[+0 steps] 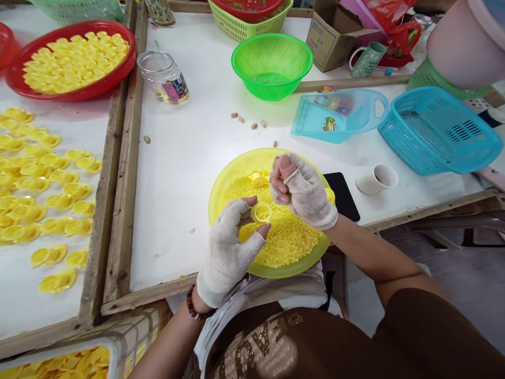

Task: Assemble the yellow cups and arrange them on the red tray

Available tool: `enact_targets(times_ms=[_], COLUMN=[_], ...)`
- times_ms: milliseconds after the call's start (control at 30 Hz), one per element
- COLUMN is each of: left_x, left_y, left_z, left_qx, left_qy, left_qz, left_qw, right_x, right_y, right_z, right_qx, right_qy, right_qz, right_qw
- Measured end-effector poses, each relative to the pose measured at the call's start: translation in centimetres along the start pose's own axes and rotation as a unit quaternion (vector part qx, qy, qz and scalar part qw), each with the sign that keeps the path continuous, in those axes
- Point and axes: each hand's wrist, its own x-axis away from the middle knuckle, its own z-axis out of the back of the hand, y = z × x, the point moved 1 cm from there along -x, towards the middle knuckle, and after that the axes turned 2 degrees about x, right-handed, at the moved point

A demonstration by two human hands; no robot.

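Observation:
My left hand (232, 245), in a white fingerless glove, holds a small round yellow plastic cap (262, 212) between thumb and fingers, its rim facing up. Below it lies a wide yellow bowl (220, 193) heaped with small yellow beads (290, 245). My right hand (303, 189), gloved the same way, is raised over the bowl's right side with its fingers curled in and thumb pressed against them. Whatever those fingers may hold is hidden. A few larger yellow plastic pieces (259, 180) rest on the beads at the back of the bowl.
At left, paired yellow discs (51, 226) lie in rows, below a red tray (71, 95) of yellow parts. A glass jar (161, 76), green bowl (272, 66), blue scoop (335, 116), blue basket (437, 131) and paper cup (374, 180) stand beyond. Wooden strips (118, 210) edge the table.

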Motion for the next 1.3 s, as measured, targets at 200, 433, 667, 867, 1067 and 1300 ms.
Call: enact_targets(times_ms=[200, 433, 667, 867, 1067, 1300], left_x=[-0.6, -0.5, -0.3, -0.5, -0.3, -0.1], left_y=[0.5, 0.3, 0.2, 0.4, 0.3, 0.4], left_z=[0.2, 0.0, 0.0, -0.2, -0.2, 0.4], left_qx=[-0.056, -0.04, -0.026, -0.062, -0.054, -0.014], left_qy=[-0.005, -0.004, 0.009, -0.015, -0.003, 0.012], left_qz=[-0.012, 0.006, -0.006, -0.03, -0.024, -0.031], left_qw=[0.998, 0.999, 1.0, 0.998, 0.998, 0.999], right_x=[1.5, 1.9, 2.1, 1.9, 1.8, 1.9], right_y=[-0.4, -0.4, -1.3, -1.6, -1.6, -0.9], right_z=[0.9, 1.6, 2.5, 0.9, 1.6, 3.0], right_qx=[0.16, 0.274, 0.274, 0.344, 0.365, 0.509], right_qy=[-0.066, -0.147, -0.065, -0.162, -0.099, -0.174], right_qz=[0.037, 0.067, 0.046, 0.052, 0.071, 0.096], right_qw=[0.984, 0.948, 0.959, 0.923, 0.923, 0.838])
